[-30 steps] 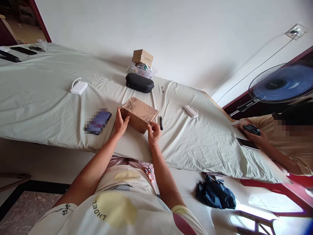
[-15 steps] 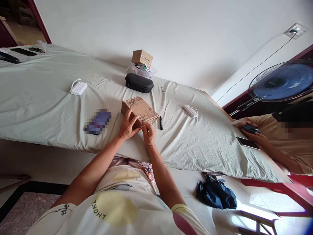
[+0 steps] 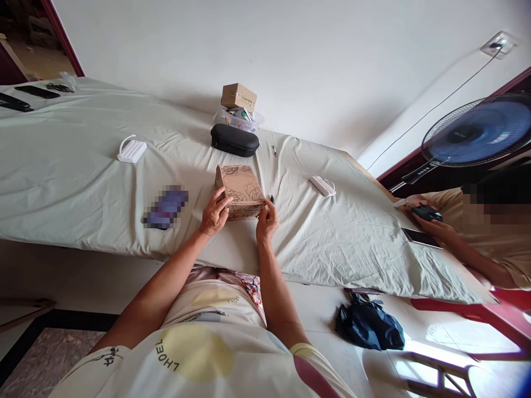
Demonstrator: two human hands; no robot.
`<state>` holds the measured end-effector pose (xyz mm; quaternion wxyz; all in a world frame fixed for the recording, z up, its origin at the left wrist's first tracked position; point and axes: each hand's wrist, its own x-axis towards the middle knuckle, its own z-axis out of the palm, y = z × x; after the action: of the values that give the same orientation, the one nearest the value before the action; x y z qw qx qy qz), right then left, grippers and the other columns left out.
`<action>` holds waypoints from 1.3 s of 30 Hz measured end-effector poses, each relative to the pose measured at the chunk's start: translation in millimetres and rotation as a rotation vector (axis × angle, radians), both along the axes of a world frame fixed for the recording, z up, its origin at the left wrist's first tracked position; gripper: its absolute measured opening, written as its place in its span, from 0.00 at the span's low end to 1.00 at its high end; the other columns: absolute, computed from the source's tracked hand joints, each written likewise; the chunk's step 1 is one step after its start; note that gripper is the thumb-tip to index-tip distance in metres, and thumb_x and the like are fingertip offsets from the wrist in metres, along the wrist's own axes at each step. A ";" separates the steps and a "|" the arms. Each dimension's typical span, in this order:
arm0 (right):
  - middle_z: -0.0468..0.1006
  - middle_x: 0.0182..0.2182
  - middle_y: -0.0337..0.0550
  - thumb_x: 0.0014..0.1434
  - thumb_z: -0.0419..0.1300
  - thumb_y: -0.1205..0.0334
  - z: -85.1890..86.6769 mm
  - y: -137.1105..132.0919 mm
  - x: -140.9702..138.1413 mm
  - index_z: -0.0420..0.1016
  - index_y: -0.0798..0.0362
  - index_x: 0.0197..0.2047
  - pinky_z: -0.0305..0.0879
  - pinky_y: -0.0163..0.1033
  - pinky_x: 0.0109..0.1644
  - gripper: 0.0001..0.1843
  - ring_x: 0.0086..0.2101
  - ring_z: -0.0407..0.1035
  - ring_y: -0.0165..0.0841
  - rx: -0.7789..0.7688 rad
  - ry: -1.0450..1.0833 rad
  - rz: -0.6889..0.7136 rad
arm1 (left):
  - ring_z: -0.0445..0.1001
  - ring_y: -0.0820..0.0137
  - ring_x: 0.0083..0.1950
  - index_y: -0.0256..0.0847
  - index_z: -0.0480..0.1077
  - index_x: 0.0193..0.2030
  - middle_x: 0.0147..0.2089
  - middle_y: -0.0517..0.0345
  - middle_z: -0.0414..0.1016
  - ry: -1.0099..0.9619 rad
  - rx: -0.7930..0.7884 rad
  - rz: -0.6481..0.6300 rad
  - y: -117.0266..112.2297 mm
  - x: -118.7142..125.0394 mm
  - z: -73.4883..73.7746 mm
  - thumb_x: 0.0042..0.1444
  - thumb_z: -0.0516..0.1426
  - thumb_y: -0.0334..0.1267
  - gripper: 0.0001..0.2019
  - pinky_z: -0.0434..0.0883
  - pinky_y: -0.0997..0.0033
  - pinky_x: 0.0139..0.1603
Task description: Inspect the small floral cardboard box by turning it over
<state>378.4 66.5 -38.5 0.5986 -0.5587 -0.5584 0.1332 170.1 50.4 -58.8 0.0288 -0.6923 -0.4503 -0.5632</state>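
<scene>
A brown cardboard box [image 3: 240,185] with dark looping line drawings stands on the cloth-covered table in front of me. My left hand [image 3: 214,214] grips its near left corner, with fingers on the top edge. At the near right corner, my right hand [image 3: 267,220] pinches the edge between thumb and fingers. Just beyond the right fingers a black marker [image 3: 272,199] pokes out, mostly hidden by the hand. A blurred-out purple phone-like item [image 3: 166,207] lies left of the box.
Behind the box are a black zip case [image 3: 234,140], a clear tub [image 3: 249,121] and a small carton [image 3: 239,96]. White slatted blocks [image 3: 133,150] flank it at both sides. At the right, another person's hands hold a dark object [image 3: 426,213] near a phone [image 3: 421,237] and a fan [image 3: 477,132].
The box has turned so its front side faces me more squarely. My right hand has moved right to the near right corner, and my left hand slightly up its left side.
</scene>
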 end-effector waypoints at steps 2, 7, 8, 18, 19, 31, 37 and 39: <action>0.72 0.23 0.35 0.71 0.51 0.36 -0.6 1.0 -0.6 0.79 0.52 0.56 0.65 0.40 0.36 0.30 0.26 0.66 0.33 -0.014 0.028 -0.003 | 0.70 0.59 0.75 0.43 0.75 0.63 0.75 0.45 0.68 -0.020 0.000 0.012 0.9 -1.5 -0.2 0.72 0.50 0.38 0.19 0.69 0.55 0.77; 0.74 0.25 0.36 0.67 0.54 0.33 -3.2 3.7 -3.1 0.77 0.52 0.45 0.66 0.39 0.36 0.29 0.27 0.69 0.33 -0.080 0.111 0.036 | 0.74 0.60 0.72 0.43 0.74 0.65 0.72 0.45 0.73 -0.072 -0.041 0.070 2.7 -2.2 0.9 0.72 0.50 0.38 0.20 0.71 0.56 0.75; 0.75 0.25 0.36 0.67 0.54 0.34 -3.7 4.0 -3.5 0.76 0.52 0.44 0.66 0.39 0.36 0.28 0.27 0.70 0.33 -0.092 0.114 0.054 | 0.74 0.60 0.71 0.43 0.73 0.65 0.71 0.46 0.74 -0.081 -0.058 0.079 3.0 -2.3 1.2 0.72 0.50 0.39 0.20 0.72 0.56 0.75; 0.82 0.33 0.43 0.68 0.58 0.46 -6.1 2.2 -3.1 0.73 0.50 0.45 0.68 0.43 0.43 0.16 0.34 0.74 0.37 -0.256 -0.057 0.063 | 0.82 0.52 0.60 0.35 0.73 0.63 0.59 0.35 0.83 0.010 -0.402 0.256 1.9 -2.1 2.8 0.72 0.52 0.44 0.20 0.77 0.54 0.61; 0.82 0.35 0.44 0.68 0.58 0.47 -6.1 1.9 -3.0 0.73 0.50 0.45 0.69 0.44 0.45 0.15 0.35 0.75 0.38 -0.258 -0.077 0.061 | 0.83 0.50 0.58 0.35 0.74 0.61 0.55 0.34 0.84 0.055 -0.455 0.294 0.8 -0.8 4.0 0.72 0.53 0.45 0.19 0.77 0.53 0.60; 0.84 0.39 0.42 0.63 0.62 0.45 -16.3 3.3 -8.1 0.70 0.48 0.44 0.71 0.42 0.39 0.16 0.29 0.74 0.34 -0.279 -0.044 0.226 | 0.79 0.53 0.64 0.35 0.69 0.67 0.64 0.35 0.80 -0.044 -0.327 0.294 4.0 -5.4 -2.1 0.74 0.50 0.49 0.25 0.75 0.54 0.67; 0.82 0.30 0.40 0.61 0.65 0.38 -17.7 -0.2 -16.3 0.68 0.46 0.36 0.69 0.41 0.36 0.21 0.29 0.74 0.35 -0.272 -0.122 0.313 | 0.75 0.52 0.68 0.36 0.71 0.67 0.65 0.33 0.76 -0.156 -0.008 0.284 2.8 -9.9 2.8 0.76 0.46 0.53 0.27 0.67 0.50 0.75; 0.80 0.28 0.41 0.60 0.66 0.36 -15.9 -0.3 -15.8 0.69 0.47 0.32 0.68 0.41 0.36 0.23 0.29 0.73 0.35 -0.263 -0.181 0.299 | 0.73 0.52 0.69 0.36 0.72 0.67 0.66 0.33 0.75 -0.152 0.017 0.288 1.2 -11.1 5.7 0.76 0.45 0.53 0.28 0.64 0.49 0.76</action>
<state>362.6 66.2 -54.4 0.4417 -0.5526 -0.6644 0.2411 159.0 51.7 -53.2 0.0806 -0.5757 -0.5410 -0.6077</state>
